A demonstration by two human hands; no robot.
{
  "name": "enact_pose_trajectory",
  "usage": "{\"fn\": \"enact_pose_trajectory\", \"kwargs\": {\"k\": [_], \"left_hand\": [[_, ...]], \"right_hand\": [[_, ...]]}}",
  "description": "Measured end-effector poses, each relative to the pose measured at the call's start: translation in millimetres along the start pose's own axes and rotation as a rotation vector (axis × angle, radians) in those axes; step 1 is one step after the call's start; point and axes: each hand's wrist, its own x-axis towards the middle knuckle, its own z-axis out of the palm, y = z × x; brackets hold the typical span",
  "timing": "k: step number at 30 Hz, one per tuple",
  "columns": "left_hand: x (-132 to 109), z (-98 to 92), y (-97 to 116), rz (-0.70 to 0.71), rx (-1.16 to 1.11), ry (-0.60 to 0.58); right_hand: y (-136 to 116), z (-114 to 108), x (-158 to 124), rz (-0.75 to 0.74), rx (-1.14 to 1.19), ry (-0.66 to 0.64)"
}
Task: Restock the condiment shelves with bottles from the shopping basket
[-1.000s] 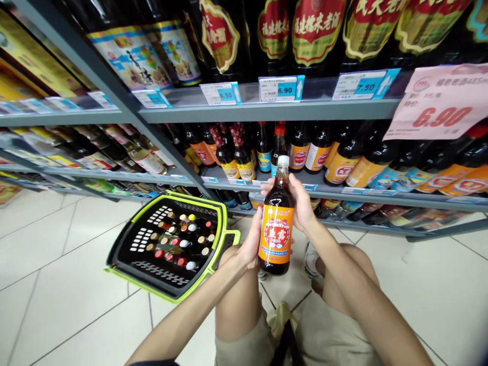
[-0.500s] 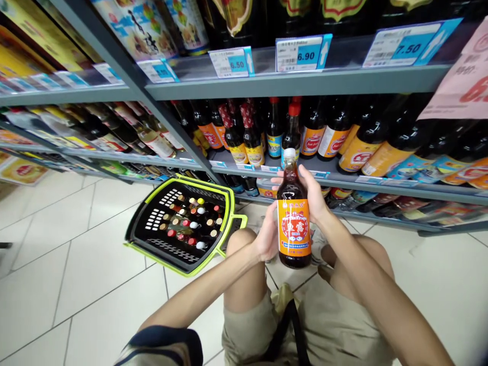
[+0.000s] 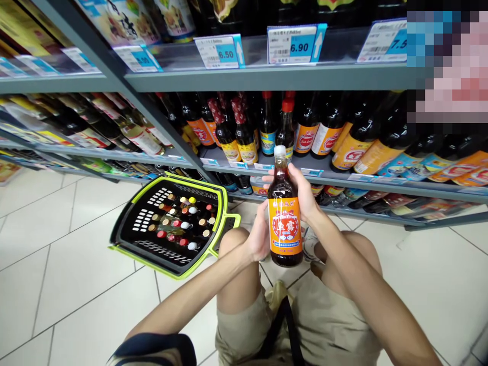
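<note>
Both my hands hold a glass bottle of fish sauce (image 3: 284, 218) upright in front of my knees. It has dark brown liquid, a white cap and an orange label with red characters. My left hand (image 3: 259, 234) cups the bottle's lower body from behind, partly hidden by it. Higher up, my right hand (image 3: 304, 195) wraps the shoulder from the far side, its fingertips near the neck.
A black shopping basket (image 3: 194, 183) with a lime-green rim, holding several bottles, sits on the white tile floor (image 3: 64, 284) to my left. Grey store shelves (image 3: 267, 79) of bottled sauces with price tags stand ahead. My knees and khaki shorts lie below my hands.
The bottle has shifted slightly left since the middle frame and stands more upright than in the oldest frame. Both hands keep hold of it. The shelves have shifted slightly in view.
</note>
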Motion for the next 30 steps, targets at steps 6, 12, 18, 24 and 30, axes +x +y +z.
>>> {"fn": "enact_pose_trajectory", "kwargs": {"k": [6, 12, 18, 24, 30], "left_hand": [[2.4, -5.5, -2.9, 0.031, 0.028, -0.02], [0.5, -2.1, -1.5, 0.036, -0.011, 0.01], [-3.6, -0.8, -1.5, 0.047, 0.052, 0.113], [-2.7, 8.7, -2.8, 0.024, 0.044, 0.17], [25.0, 67.0, -21.4, -0.072, -0.007, 0.096]], "right_hand": [[-1.0, 0.2, -0.3, 0.021, 0.021, 0.005], [2.8, -0.3, 3.5, 0.026, 0.077, -0.002], [6.2, -5.4, 8.4, 0.064, 0.114, -0.058], [6.7, -10.4, 10.8, 0.045, 0.082, -0.072], [18.9, -20.3, 32.8, 0.171, 0.042, -0.117]]}}
